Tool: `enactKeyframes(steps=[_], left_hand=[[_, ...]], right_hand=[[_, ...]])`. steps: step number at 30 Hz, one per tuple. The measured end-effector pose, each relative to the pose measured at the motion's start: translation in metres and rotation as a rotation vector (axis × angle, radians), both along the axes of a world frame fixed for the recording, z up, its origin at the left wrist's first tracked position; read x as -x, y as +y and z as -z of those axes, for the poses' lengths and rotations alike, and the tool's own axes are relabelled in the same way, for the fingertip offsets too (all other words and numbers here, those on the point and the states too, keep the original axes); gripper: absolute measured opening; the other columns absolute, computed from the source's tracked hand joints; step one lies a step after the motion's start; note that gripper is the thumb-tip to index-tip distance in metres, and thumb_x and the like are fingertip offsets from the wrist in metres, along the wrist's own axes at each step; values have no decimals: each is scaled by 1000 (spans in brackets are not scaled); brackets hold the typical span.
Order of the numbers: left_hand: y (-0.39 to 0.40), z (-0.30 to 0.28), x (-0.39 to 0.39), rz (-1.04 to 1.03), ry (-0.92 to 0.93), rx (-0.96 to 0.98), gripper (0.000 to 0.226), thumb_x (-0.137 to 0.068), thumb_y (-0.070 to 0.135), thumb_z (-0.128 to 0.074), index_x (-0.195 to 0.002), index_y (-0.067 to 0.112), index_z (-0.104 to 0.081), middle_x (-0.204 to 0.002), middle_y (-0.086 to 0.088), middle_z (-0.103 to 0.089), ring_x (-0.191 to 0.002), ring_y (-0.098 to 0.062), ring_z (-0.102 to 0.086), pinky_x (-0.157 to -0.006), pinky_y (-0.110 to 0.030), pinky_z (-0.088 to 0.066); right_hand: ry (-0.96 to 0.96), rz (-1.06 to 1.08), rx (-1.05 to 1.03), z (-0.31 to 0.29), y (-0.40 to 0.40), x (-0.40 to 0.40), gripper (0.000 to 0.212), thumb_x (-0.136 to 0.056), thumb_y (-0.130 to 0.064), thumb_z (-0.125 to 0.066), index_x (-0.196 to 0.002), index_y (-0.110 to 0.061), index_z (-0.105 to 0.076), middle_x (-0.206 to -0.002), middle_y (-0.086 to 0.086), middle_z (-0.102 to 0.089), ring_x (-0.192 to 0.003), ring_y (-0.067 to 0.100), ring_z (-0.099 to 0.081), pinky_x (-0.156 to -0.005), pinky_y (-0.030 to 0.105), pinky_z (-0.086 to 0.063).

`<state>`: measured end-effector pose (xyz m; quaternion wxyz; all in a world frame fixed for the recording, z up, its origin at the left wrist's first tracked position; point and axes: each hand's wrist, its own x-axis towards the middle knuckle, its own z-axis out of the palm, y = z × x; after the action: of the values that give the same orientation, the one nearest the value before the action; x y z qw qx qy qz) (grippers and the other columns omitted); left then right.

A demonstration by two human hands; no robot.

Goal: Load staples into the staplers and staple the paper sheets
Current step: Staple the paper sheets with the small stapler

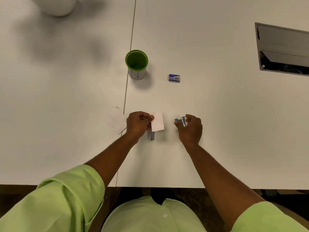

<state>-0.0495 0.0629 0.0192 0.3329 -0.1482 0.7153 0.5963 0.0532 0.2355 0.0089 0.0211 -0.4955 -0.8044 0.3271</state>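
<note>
Shirt (150,216): a light green shirt fills the bottom of the view, its sleeves pushed up above both bare forearms.
Worktop (217,106): a wide white surface with a seam running from the far edge to the near one, left of centre; a dark rectangular hatch (284,49) sits recessed at far right.
Cup (136,64): a green-lined pot with a white band marked in blue stands upright just right of the seam, well beyond the hands.
Left hand (138,123): clenched around a small white paper sheet (157,121), pinching its left edge between thumb and fingers; the sheet stands lifted off the worktop.
Right hand (190,127): curled around a blue-tipped stapler (181,121), whose two arms stand spread apart above the fingers; whether the stapler touches the worktop cannot be told.
Loose sheets (116,121): more white paper lies flat across the seam, just left of the left hand and partly under it.
Second stapler (151,135): a silver metal one lies on the worktop below the held sheet, its far end hidden behind the paper and the left hand.
Staple box (174,78): a small blue box lies flat, right of the cup and apart from it, well beyond the right hand.
</note>
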Motion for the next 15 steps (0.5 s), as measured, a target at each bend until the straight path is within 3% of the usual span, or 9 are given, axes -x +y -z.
enactKeyframes(steps=[3,7,11,15], left_hand=[[1,3,-4,12,9,18,14,-86,10,-79,-77,12,-68,-80,-14,-75,-70,-30,-75,-68,-38,-64],[1,6,-5,9,12,33,14,-85,10,-79,-76,14,-69,-80,-13,-75,-72,-31,-75,-69,-39,-63],[-3,8,-4,6,23,32,14,-85,11,-80,-76,15,-69,-80,-13,-75,-71,-29,-75,-66,-36,-64],[-4,8,-3,5,34,36,15,-85,11,-80,-76,15,-69,-81,-14,-74,-72,-29,-74,-66,-35,-63]], right_hand=[[-151,-110,-66,12,4,-5,64,-77,-37,-85,-129,-12,-57,-126,8,-55,-117,30,-51,-95,34,-42],[-216,-187,-89,20,6,-11,58,-79,-32,-83,-127,-14,-57,-125,8,-54,-115,30,-52,-93,37,-44],[-169,-188,-34,20,10,-14,42,-86,-25,-77,-124,-17,-61,-122,6,-57,-109,28,-60,-94,38,-49],[-27,-205,92,12,9,-12,33,-91,-22,-72,-123,-19,-63,-118,1,-61,-99,15,-60,-88,28,-46]])
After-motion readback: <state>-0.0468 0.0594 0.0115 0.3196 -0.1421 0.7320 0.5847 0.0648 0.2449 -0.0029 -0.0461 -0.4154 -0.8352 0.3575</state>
